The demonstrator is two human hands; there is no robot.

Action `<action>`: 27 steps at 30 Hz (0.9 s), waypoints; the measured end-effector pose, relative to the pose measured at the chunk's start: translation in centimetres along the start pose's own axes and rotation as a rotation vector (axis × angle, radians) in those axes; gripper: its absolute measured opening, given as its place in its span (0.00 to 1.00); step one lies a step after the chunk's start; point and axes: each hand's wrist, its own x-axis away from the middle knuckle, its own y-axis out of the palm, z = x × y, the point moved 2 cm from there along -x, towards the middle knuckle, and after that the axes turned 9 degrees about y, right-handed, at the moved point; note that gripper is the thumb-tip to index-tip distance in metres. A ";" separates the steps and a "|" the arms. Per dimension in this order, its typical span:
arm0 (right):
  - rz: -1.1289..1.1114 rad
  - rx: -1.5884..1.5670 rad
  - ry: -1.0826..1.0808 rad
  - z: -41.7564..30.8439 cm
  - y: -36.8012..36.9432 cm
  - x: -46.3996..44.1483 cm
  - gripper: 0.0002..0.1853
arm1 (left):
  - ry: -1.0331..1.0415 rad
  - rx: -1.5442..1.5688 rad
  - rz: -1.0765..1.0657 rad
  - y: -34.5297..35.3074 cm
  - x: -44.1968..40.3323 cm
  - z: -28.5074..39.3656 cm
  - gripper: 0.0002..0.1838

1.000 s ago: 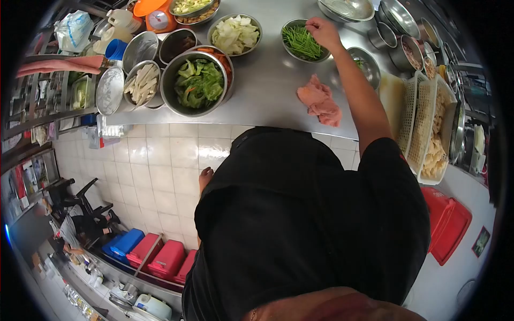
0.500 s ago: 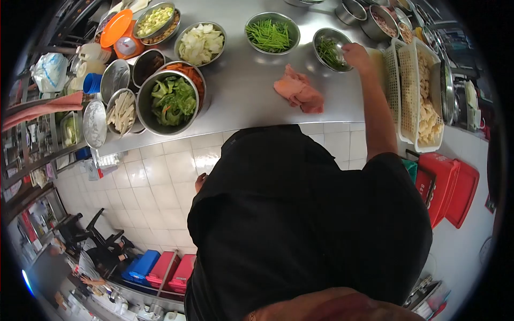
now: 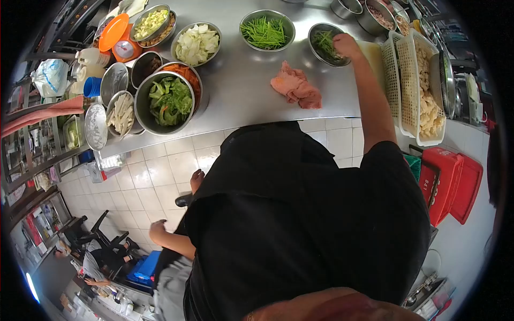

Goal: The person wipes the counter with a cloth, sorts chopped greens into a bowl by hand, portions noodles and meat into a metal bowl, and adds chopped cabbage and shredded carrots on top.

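Observation:
My right hand point(image 3: 348, 47) reaches over the right rim of a steel bowl point(image 3: 312, 38) that holds cut green stalks point(image 3: 323, 43). Its fingers are closed on some of these stalks inside the bowl; their tips are partly hidden. My left hand point(image 3: 197, 180) hangs low at my side, below the counter's front edge and over the tiled floor. Its fingers show too little to tell how they are held. Close to the right arm, a crumpled pink cloth point(image 3: 296, 86) lies on the steel counter point(image 3: 241, 96). Left of the right hand's bowl stands a bowl of green beans point(image 3: 267, 33).
Bowls of cut cabbage point(image 3: 197, 44), green slices point(image 3: 170, 99) and pale strips point(image 3: 122, 113) stand leftward near an orange scale point(image 3: 125, 49). White baskets point(image 3: 411, 91) flank the right arm. Another person's arm point(image 3: 174, 242) is close behind my left side. Red bins point(image 3: 444, 187) stand right.
Another person's arm and grey clothing have come into view behind my left side. My right hand has shifted slightly at the bowl, and more of my left hand shows.

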 end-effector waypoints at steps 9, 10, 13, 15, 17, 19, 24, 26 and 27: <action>-0.281 -0.541 0.204 -0.8 -2.6 2.2 0.03 | 0.008 -0.021 -0.011 1.1 0.1 -1.0 0.22; -0.295 -0.552 0.187 -0.2 -2.4 1.7 0.03 | 0.012 -0.024 -0.014 1.2 0.1 -1.0 0.22; -0.214 -0.548 0.195 -0.4 -2.3 2.2 0.06 | 0.017 -0.027 -0.014 1.1 0.3 -0.5 0.22; -0.184 -0.532 0.205 -0.3 -2.3 2.1 0.09 | 0.022 -0.025 -0.018 1.0 0.3 -0.7 0.22; -0.219 -0.517 0.203 0.8 -1.9 1.1 0.13 | 0.027 -0.029 -0.020 1.0 0.0 -1.6 0.22; -0.203 -0.527 0.175 1.2 -2.0 0.9 0.14 | 0.043 -0.039 -0.027 0.8 -0.3 -1.6 0.22; -0.001 -0.521 0.111 1.7 -2.1 0.9 0.13 | 0.027 -0.032 -0.017 0.6 -0.6 -1.2 0.22; 0.042 -0.506 0.074 2.2 -2.1 0.6 0.13 | 0.014 -0.025 -0.013 0.5 -0.5 -0.8 0.22; 0.052 -0.503 0.058 2.3 -2.2 0.6 0.13 | 0.010 -0.026 -0.011 0.5 -0.3 -0.7 0.22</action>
